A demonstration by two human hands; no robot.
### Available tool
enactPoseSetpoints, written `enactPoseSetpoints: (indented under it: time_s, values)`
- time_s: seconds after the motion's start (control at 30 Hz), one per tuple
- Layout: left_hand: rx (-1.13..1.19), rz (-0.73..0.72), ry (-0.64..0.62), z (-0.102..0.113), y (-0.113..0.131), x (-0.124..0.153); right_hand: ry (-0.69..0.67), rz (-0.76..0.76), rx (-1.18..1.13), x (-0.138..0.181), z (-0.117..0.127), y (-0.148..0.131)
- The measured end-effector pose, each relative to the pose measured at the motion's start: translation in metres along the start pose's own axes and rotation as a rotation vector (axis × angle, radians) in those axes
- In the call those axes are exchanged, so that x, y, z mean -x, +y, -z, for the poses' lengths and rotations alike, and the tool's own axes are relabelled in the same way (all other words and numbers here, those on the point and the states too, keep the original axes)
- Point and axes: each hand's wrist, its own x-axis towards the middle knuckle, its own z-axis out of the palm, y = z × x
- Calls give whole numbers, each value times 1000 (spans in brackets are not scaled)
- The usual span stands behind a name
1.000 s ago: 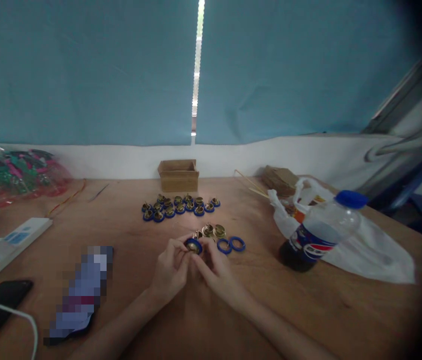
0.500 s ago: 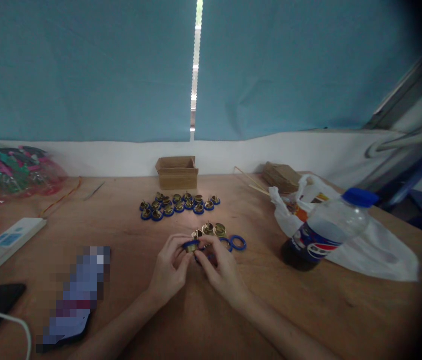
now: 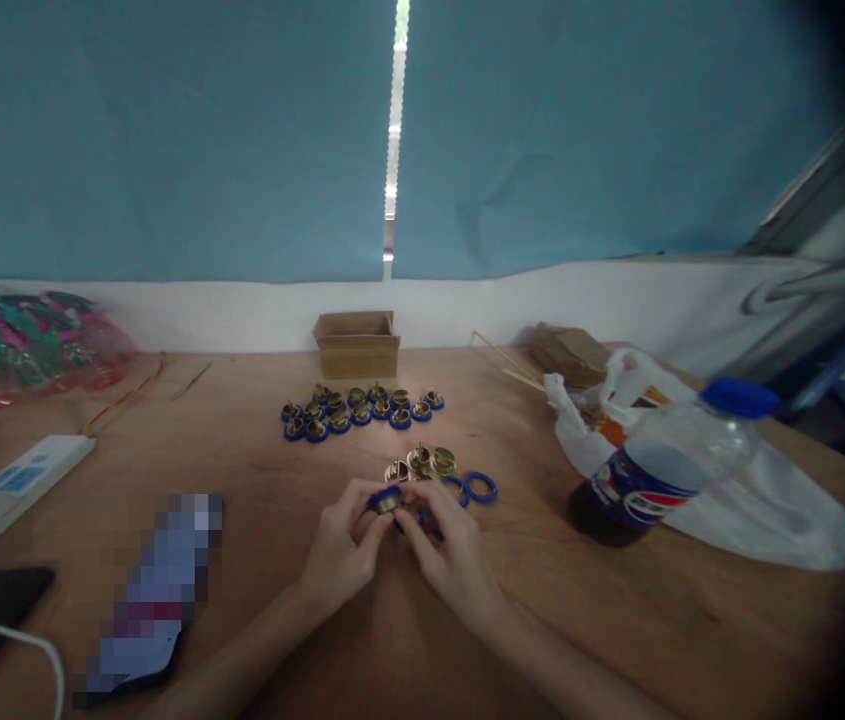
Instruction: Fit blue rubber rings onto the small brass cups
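Between my fingertips is a small round brass-coloured piece with a blue ring [image 3: 386, 500] around it. My left hand [image 3: 347, 540] pinches it from the left, and my right hand [image 3: 443, 545] grips its right side. Just beyond my hands lie a few bare brass-coloured round pieces [image 3: 443, 461] with upright prongs. Loose blue rings [image 3: 480, 488] lie beside my right hand, some partly hidden by its fingers. Farther back stand several brass-coloured pieces fitted with blue rings [image 3: 360, 413], grouped in rows.
An open cardboard box [image 3: 357, 358] stands against the wall. On the right, a cola bottle [image 3: 643, 490] leans by a white plastic bag [image 3: 759, 530]. A phone [image 3: 156, 590], a power strip [image 3: 17, 490] and plastic-wrapped goods [image 3: 17, 345] occupy the left.
The held piece has tilted and sits slightly lower, its brass side turned more into view. Both hands keep their hold, and the view has shifted a little.
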Motion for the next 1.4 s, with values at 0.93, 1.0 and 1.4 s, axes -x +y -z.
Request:
enactPoseSetpoints:
  time_s: [0.93,1.0,1.4]
  values:
    - [-3,-17,31,3,-5,0,-133,-55,-64,-3,1,2]
    - [16,-14,21,2,-6,0,-144,-59,-75,-3,1,2]
    - [9,6,32,2,-4,-1,-159,-180,-171,-4,3,-3]
